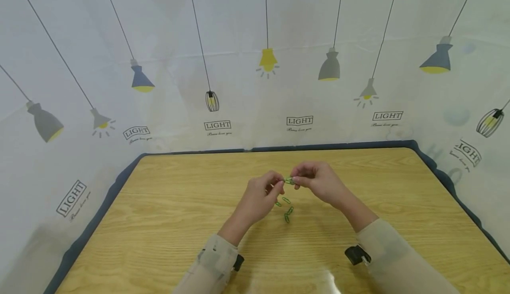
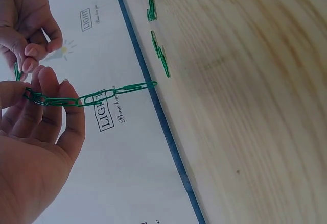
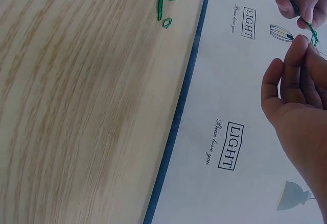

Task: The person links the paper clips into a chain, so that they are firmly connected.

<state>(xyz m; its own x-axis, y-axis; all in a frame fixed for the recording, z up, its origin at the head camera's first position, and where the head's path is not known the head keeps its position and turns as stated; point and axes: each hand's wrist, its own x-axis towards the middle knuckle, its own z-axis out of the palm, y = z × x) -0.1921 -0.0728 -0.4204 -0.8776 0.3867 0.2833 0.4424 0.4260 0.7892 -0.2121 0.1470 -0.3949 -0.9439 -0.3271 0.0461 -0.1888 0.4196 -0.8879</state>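
Both hands meet above the table, fingertips close together. My left hand pinches a chain of linked green paper clips between thumb and fingertips; the chain dangles from it. Pinched in my right hand is a green paper clip at the chain's upper end; whether it is hooked into the chain cannot be made out. On the table below, loose green paper clips lie, one near the left hand and two more closer to me, touching or nearly so.
A wood-grain table spreads under the hands. Behind it and at both sides hangs a white cloth printed with lamps, with a dark blue edge along the table. Each sleeve carries a small black device near the wrist.
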